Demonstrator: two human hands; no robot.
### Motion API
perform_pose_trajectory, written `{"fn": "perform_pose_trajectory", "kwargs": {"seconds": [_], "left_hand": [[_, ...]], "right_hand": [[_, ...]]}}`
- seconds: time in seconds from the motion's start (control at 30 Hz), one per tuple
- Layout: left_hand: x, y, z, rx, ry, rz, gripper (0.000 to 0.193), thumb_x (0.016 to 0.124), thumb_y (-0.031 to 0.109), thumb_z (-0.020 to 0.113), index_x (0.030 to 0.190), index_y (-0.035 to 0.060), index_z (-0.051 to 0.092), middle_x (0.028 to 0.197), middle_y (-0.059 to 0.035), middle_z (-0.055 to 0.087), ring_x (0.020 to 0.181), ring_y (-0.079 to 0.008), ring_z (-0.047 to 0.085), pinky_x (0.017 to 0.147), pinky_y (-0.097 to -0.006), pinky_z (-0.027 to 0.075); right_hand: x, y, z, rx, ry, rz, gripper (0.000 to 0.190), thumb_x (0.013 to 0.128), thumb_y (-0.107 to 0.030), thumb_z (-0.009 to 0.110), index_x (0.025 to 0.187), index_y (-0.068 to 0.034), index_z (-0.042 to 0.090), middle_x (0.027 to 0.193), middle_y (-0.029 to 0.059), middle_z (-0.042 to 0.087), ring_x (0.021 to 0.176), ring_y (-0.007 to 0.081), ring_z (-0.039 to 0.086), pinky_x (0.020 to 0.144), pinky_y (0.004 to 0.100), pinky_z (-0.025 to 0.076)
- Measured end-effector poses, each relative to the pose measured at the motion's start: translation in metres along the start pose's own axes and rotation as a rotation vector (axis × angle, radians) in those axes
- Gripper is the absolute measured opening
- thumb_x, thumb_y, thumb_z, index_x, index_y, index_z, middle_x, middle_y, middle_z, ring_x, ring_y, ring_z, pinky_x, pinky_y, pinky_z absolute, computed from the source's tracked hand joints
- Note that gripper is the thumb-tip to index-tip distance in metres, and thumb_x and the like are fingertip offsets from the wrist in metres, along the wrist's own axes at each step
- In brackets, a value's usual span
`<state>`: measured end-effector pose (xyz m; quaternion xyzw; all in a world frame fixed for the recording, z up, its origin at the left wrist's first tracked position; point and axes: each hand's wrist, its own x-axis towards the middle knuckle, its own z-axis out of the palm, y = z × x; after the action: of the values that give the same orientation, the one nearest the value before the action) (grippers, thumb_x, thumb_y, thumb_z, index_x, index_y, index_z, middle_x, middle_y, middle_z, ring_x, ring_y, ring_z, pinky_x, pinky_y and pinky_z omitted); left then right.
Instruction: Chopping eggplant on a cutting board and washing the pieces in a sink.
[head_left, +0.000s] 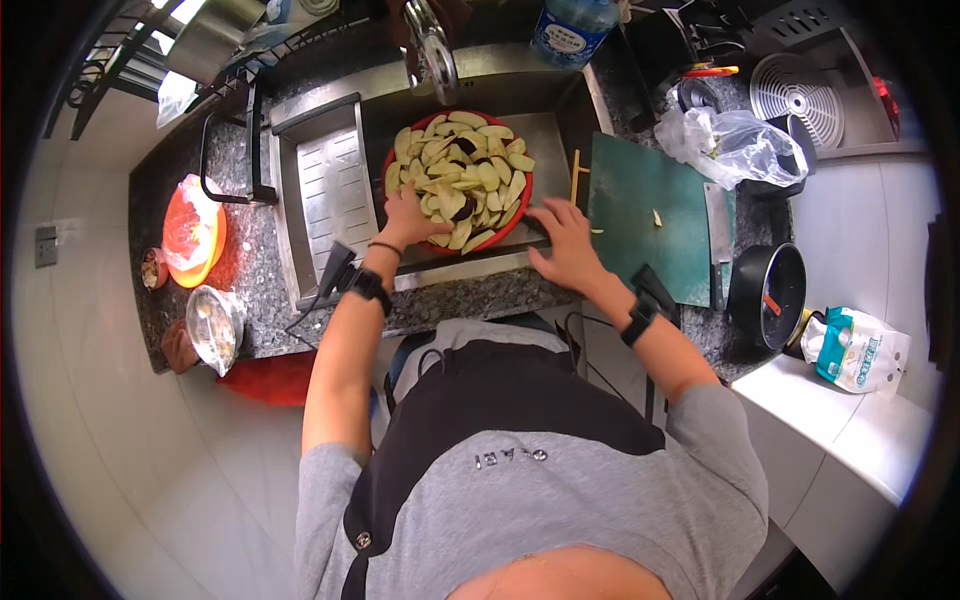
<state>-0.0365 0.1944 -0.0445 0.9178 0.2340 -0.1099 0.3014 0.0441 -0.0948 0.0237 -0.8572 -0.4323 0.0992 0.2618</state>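
Note:
A red basin heaped with sliced eggplant stands in the stainless steel sink. Some slices show dark purple skin. At the basin's near left side, my left hand lies over the edge of the heap, thumb and fingers spread on the slices. My right hand is just right of the basin, above the sink's front edge, with fingers apart and nothing in them. Its fingertips are close to the red rim; whether they touch is unclear.
A faucet overhangs the sink's back. Rightward lie a green cutting board, a cleaver, a black pot and a plastic bag. Leftward are an orange bowl, a covered bowl and a black rack.

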Motion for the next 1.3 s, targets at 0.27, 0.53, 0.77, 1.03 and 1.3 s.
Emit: {"fn": "perform_pose_trajectory", "kwargs": {"seconds": [0.27, 0.53, 0.77, 1.03, 1.3], "left_hand": [[0.021, 0.018, 0.025, 0.307, -0.13, -0.063, 0.139, 0.04, 0.047, 0.086, 0.143, 0.025, -0.005, 0.143, -0.0309, -0.001, 0.126, -0.0537, 0.015, 0.099, -0.0566, 0.026], [0.04, 0.024, 0.035, 0.279, -0.406, -0.076, 0.119, 0.05, 0.039, 0.084, 0.142, 0.0274, 0.009, 0.142, -0.0253, 0.009, 0.123, -0.0472, 0.029, 0.091, -0.0562, 0.037], [0.044, -0.011, 0.072, 0.046, -0.133, -0.091, 0.071, 0.066, 0.008, 0.066, 0.129, 0.0168, 0.034, 0.116, -0.0311, 0.041, 0.1, -0.0475, 0.049, 0.085, -0.0496, 0.043], [0.012, 0.013, 0.036, 0.104, 0.116, -0.008, 0.08, 0.066, 0.018, 0.075, 0.134, 0.0157, 0.032, 0.129, -0.0262, 0.027, 0.103, -0.0481, 0.045, 0.086, -0.0454, 0.044], [-0.006, 0.042, 0.056, -0.069, -0.308, 0.385, 0.036, 0.069, 0.025, 0.073, 0.1, 0.0087, 0.064, 0.099, -0.0134, 0.059, 0.088, -0.0308, 0.058, 0.077, -0.0396, 0.047]], "right_hand": [[0.109, -0.006, 0.102, -0.355, -0.542, 0.242, 0.113, 0.054, -0.059, 0.076, 0.14, -0.043, 0.006, 0.147, 0.0192, -0.009, 0.126, 0.0571, 0.013, 0.09, 0.0633, 0.034], [0.121, 0.026, 0.138, -0.404, -0.66, 0.25, 0.108, 0.053, -0.055, 0.078, 0.14, -0.04, 0.015, 0.145, 0.0229, 0.011, 0.106, 0.054, 0.044, 0.079, 0.0582, 0.043], [0.112, 0.011, 0.103, 0.022, -0.402, 0.316, 0.048, 0.073, -0.022, 0.066, 0.119, -0.02, 0.052, 0.113, 0.0234, 0.051, 0.095, 0.0388, 0.056, 0.079, 0.0426, 0.048], [0.007, 0.087, -0.048, -0.489, 0.442, 0.516, 0.025, 0.076, -0.016, 0.061, 0.1, -0.01, 0.06, 0.102, 0.0187, 0.056, 0.089, 0.0368, 0.053, 0.078, 0.0428, 0.043], [-0.056, 0.131, -0.042, -0.229, 0.522, 0.695, 0.016, 0.077, -0.015, 0.063, 0.09, -0.007, 0.064, 0.086, 0.014, 0.061, 0.077, 0.0292, 0.06, 0.068, 0.0358, 0.048]]}}
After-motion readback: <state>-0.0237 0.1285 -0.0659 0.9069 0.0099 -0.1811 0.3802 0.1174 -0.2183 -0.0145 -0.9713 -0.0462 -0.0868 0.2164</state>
